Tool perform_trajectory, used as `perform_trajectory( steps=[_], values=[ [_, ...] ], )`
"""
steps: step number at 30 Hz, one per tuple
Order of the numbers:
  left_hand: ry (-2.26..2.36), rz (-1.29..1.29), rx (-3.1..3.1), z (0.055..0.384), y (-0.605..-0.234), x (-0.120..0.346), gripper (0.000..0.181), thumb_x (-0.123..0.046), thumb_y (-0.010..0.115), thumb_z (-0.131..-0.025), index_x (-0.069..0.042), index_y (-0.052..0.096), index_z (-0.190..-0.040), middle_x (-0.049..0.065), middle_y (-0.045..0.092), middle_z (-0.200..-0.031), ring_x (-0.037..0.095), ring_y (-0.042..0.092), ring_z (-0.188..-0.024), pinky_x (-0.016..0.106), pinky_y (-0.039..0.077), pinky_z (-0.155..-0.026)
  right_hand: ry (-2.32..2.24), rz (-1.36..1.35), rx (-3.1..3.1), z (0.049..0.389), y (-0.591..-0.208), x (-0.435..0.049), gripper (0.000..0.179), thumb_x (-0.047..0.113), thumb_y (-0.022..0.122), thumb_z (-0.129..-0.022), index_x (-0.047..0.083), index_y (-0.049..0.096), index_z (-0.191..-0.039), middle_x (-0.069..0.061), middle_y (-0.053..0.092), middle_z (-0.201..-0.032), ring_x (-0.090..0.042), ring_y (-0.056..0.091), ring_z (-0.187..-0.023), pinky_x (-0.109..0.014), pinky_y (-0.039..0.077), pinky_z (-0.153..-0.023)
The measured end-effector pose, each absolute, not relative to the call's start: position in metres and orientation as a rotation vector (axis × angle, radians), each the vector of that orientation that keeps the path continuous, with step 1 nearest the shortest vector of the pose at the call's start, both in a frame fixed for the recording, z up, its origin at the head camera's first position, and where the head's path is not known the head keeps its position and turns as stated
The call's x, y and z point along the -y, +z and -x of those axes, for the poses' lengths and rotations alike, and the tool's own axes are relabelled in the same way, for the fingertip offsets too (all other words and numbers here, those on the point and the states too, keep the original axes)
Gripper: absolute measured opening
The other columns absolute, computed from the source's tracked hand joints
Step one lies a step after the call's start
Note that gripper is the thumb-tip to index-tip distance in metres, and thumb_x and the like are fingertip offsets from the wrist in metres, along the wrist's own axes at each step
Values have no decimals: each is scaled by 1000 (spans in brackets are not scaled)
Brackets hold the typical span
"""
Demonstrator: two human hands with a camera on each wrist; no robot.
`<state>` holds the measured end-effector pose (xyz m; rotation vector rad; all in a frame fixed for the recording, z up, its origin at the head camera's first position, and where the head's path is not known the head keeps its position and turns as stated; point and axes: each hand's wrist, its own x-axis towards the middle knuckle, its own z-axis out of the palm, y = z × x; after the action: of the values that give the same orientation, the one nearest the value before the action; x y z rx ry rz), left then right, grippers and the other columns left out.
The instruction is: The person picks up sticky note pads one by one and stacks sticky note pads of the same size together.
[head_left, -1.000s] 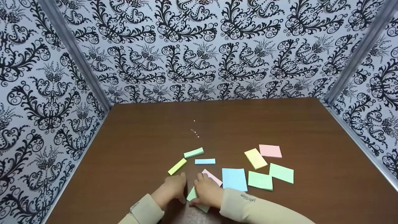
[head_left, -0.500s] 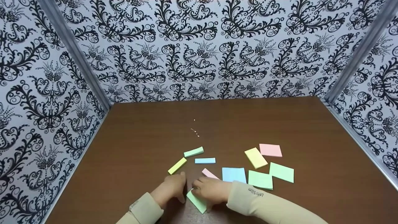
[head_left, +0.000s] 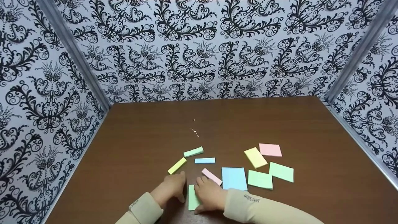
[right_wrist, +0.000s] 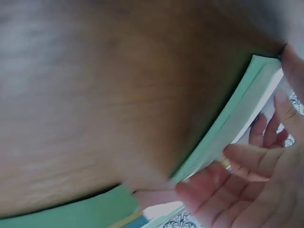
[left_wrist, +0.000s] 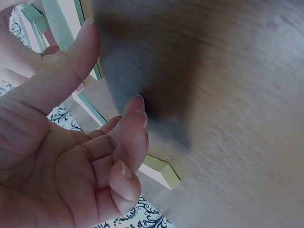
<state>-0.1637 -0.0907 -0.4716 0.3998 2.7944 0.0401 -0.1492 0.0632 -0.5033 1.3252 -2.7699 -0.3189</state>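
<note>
In the head view my right hand is over the right side of a green sticky note pad, gripping it between thumb and fingers. The right wrist view has the thumb at one end of this green pad and the fingertips at its other end. To its left, my left hand rests at the table with loosely bent fingers and holds nothing. A narrow yellow pad lies just beyond the left fingertips. Beside the right fingers is a narrow pink pad, and a square blue pad lies near the right wrist.
Narrow blue and green pads lie farther back. Rightward are a yellow pad, a pink pad and two green pads, the nearer green pad being beside the blue square. Patterned walls enclose the brown table.
The green pad has turned from slanted to nearly straight under my right hand. That hand shifted right, then back left, its fingers moving along the pad. My left hand stays about where it was.
</note>
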Motion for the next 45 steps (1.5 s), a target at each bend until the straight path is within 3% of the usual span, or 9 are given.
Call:
perform_trajectory(
  steps=[6,10,15,24,31,35,38,43,45],
  values=[
    [17,-385,-2788,164,-474,91,79,-29,89,-53,1,46,-113,15,62,-91,28,62,-82,40,49,-70,-319,-1317,2786,148,-504,-57,82,73,57,-67,4,57,-111,-5,52,-99,-17,47,-87,-28,44,-72],
    [44,-388,-2793,164,-475,91,73,-27,89,-52,-2,45,-105,14,61,-86,28,61,-78,41,49,-69,-345,-1401,2748,145,-500,-54,78,67,57,-73,5,54,-120,-5,54,-108,-15,49,-92,-27,44,-79],
    [50,-392,-2782,166,-474,90,76,-25,90,-51,0,45,-108,14,61,-85,25,60,-74,40,49,-67,-281,-1406,2708,144,-500,-55,65,60,58,-76,5,57,-111,-4,52,-98,-13,46,-84,-25,42,-73],
    [45,-340,-2741,168,-473,89,92,-30,89,-53,4,42,-124,16,63,-95,24,60,-78,40,49,-72,-76,-1410,2774,149,-504,-54,60,54,66,-67,4,56,-99,-4,48,-93,-13,44,-80,-25,41,-75],
    [149,-368,-2768,167,-473,91,67,-25,88,-54,-1,46,-100,14,60,-85,29,60,-78,43,48,-73,117,-1356,2806,151,-498,-59,58,48,70,-63,3,56,-97,-3,45,-88,-12,40,-75,-23,39,-71],
    [194,-367,-2774,168,-473,91,65,-24,87,-57,1,48,-104,15,60,-89,32,60,-84,46,47,-75,230,-1306,2840,152,-488,-70,55,43,71,-63,2,56,-96,-3,44,-89,-13,41,-76,-22,40,-70],
    [193,-380,-2803,169,-474,88,63,-27,85,-60,2,51,-105,14,59,-89,31,60,-83,45,47,-72,321,-1254,2851,158,-479,-87,56,38,72,-61,0,55,-99,-5,45,-94,-16,44,-82,-25,42,-73],
    [301,-504,-2922,171,-478,81,47,-27,83,-63,-2,53,-87,10,56,-78,27,58,-72,41,47,-62,480,-1245,2860,175,-465,-125,64,30,73,-63,-4,52,-113,-11,46,-109,-22,46,-95,-31,44,-78],
    [373,-594,-2977,173,-481,77,43,-25,82,-65,-2,53,-88,10,55,-79,27,57,-73,39,47,-62,491,-1259,2880,182,-463,-141,66,29,73,-65,-5,50,-117,-13,45,-114,-24,47,-99,-33,44,-82]
  ],
)
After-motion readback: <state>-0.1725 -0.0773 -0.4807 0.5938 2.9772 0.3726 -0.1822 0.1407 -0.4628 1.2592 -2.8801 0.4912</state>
